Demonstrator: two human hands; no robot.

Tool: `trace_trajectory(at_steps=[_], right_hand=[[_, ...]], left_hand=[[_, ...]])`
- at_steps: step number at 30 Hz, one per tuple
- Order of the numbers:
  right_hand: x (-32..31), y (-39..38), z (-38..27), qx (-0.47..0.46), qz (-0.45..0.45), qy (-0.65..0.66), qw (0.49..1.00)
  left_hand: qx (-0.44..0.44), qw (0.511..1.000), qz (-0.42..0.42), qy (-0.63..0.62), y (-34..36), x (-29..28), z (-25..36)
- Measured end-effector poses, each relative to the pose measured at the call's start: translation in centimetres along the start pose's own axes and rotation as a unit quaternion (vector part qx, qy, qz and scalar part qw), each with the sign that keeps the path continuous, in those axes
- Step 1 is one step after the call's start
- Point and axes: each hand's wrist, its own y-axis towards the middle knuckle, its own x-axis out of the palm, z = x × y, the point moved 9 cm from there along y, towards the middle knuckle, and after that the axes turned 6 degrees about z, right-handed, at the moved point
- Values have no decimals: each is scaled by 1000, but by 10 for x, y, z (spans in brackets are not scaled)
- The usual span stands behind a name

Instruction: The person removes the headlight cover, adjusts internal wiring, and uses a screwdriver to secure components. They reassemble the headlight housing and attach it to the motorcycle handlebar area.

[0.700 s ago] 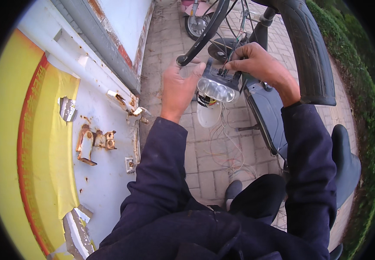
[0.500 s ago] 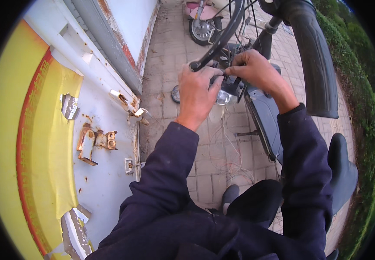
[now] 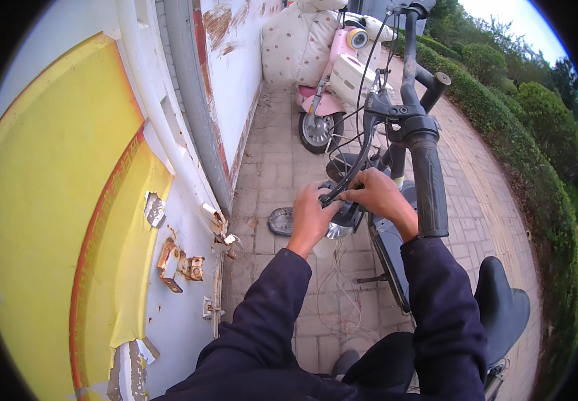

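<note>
My left hand (image 3: 312,217) and my right hand (image 3: 381,199) meet at the front of a bike with a black handlebar, both closed with fingertips pinched near each other. What they pinch is too small and hidden to make out. A curved black brake lever (image 3: 367,144) runs down to its tip beside my left fingers. Right of my right hand hangs the black handlebar grip (image 3: 429,190). Just beneath my hands shows part of a shiny silver lamp-like piece (image 3: 337,231). Thin loose wires (image 3: 342,304) trail below it onto the paving.
At the left stands a white metal panel (image 3: 192,314) with yellow sheeting (image 3: 55,200) and a rusty latch (image 3: 180,265). A pink scooter (image 3: 334,63) is parked ahead. The bike's black saddle (image 3: 496,301) lies right of my right arm. A hedge (image 3: 502,127) borders the brick paving.
My view has tilted up, so the pink scooter, the hedge and more of the handlebar now show. My hands stay together at the same spot, fingers still pinched.
</note>
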Motion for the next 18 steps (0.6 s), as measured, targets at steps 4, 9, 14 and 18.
trace_trajectory(at_steps=[4,9,14,18], right_hand=[[-1,-3,2,-5,-5,20,1000],[1,-10,7,6,-11,109,994],[-2,-5,11,-118,12,163,979],[-4,-3,21,-197,10,170,966]], left_hand=[[29,994,-36,-96,-2,-3,16],[-66,978,-116,-159,-5,3,17],[-78,980,-113,-143,-9,5,15],[-49,989,-106,-91,-10,9,14]])
